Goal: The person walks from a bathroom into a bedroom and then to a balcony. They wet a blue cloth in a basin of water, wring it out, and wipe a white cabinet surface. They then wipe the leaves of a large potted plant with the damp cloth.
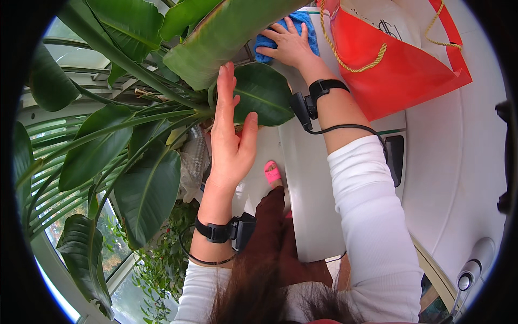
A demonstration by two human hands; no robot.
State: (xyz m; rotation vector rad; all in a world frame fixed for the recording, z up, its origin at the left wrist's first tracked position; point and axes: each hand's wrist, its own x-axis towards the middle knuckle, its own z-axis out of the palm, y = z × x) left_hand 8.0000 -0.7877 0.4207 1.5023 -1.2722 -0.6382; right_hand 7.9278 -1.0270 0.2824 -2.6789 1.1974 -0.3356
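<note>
My right hand (290, 43) lies spread flat on a blue cloth (308, 32), pressing it on a white surface (311, 162) near the top of the view. Leaves of a large potted plant hang close by on the left. My left hand (232, 129) is raised among them, its palm turned to the right and its thumb apart from the fingers. The fingertips are at the lower edge of a broad green leaf (226, 40); whether they touch it I cannot tell. A darker leaf (263, 95) is just behind and right of that hand.
A red paper bag (388, 69) with gold rope handles stands right of the cloth. More large leaves (149, 194) fill the left side, before windows. A clear plastic bag (192, 162) is below the plant. A silver cylindrical object (469, 271) is at lower right.
</note>
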